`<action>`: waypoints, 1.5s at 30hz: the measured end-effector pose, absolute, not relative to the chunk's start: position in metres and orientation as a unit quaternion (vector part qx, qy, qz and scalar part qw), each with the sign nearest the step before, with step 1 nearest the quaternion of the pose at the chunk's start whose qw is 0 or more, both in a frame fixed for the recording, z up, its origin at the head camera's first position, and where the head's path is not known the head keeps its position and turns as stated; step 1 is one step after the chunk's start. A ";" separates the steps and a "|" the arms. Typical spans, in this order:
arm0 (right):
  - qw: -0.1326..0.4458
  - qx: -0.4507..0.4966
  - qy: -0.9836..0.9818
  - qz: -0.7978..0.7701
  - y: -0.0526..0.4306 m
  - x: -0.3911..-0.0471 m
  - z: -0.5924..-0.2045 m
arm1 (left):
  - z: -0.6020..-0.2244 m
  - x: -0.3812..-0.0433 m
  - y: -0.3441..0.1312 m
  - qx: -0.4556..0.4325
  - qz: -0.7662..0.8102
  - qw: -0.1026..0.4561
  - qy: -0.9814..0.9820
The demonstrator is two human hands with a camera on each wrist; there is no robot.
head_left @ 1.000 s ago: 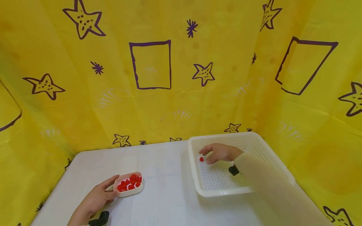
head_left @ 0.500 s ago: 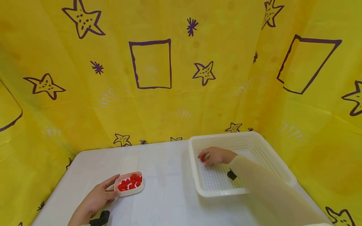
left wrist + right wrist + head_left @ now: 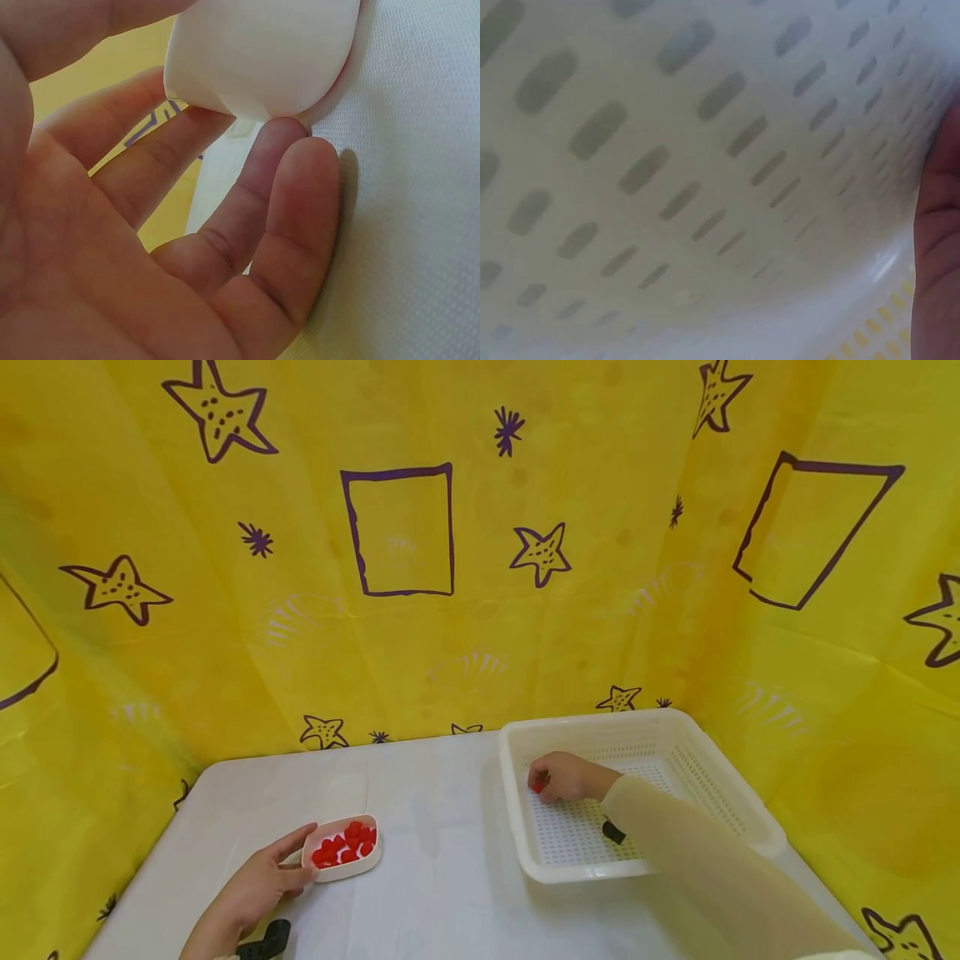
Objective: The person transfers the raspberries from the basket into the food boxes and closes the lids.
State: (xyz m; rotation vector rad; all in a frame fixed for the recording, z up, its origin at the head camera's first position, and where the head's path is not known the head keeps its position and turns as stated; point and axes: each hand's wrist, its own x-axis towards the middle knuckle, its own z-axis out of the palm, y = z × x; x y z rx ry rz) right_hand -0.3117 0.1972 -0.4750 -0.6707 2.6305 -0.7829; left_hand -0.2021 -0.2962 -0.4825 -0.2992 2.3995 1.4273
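Note:
At the left of the head view, my left hand [image 3: 258,881] holds the near left end of a small white box [image 3: 351,871], thumb on one side and index finger on the other. Several small red berry-like pieces [image 3: 352,839] lie in the box. The left wrist view has the box's smooth wall [image 3: 262,52] between thumb and fingers, the other fingertips low by the cloth. Inside the white basket [image 3: 517,827], my right hand [image 3: 567,777] pinches one red berry-like piece [image 3: 537,787] near the left wall; its fingers partly hide the piece.
The basket's slotted floor [image 3: 682,202] fills most of the right wrist view. A pale, flat rectangular lid-like piece [image 3: 347,789] lies behind the box. A white cloth [image 3: 435,860] covers the table, and a yellow printed curtain [image 3: 420,652] surrounds it on three sides.
My right hand has lowered onto the single red piece in the basket, its fingers closing from spread to a pinch around it. My left hand and the box stay in place.

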 end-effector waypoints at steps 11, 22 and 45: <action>0.149 -0.249 0.916 -0.276 0.207 -0.315 -0.468 | -0.481 -0.203 -0.296 -0.108 0.499 0.167 0.844; 0.154 -0.198 0.882 -0.399 0.218 -0.319 -0.438 | -0.484 -0.202 -0.297 -0.105 0.501 0.165 0.843; 0.172 -0.210 0.791 -0.547 0.029 -0.282 -0.370 | -0.481 -0.204 -0.295 -0.100 0.499 0.170 0.844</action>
